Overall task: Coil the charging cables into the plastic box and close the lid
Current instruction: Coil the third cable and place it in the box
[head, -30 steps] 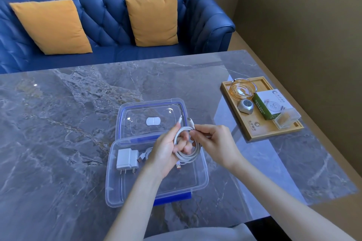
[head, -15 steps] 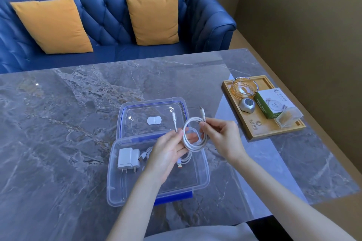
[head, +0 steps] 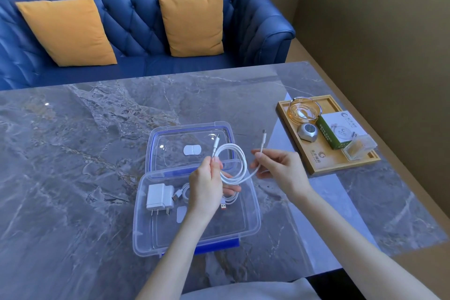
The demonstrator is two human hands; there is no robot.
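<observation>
A clear plastic box (head: 253, 220) sits open on the marble table, its blue-rimmed lid (head: 155, 143) lying flat behind it. Inside lie a white charger plug (head: 158, 196) and another coiled white cable (head: 183, 193) with an orange-tipped plug. Above the box I hold a white charging cable (head: 237, 169) in a loose loop. My left hand (head: 207, 187) pinches the loop and one connector end, which points up. My right hand (head: 280, 170) pinches the other end, its connector sticking up to the right of the loop.
A wooden tray (head: 316, 169) stands at the right with a glass ashtray, a small silver device, a green-and-white box and a clear case. A blue sofa (head: 136, 22) with two orange cushions lies beyond the table's far edge. A wall runs along the right.
My hands have drawn apart: the right hand moved right with its cable end, and the tight coil has opened into a wider, looser loop.
</observation>
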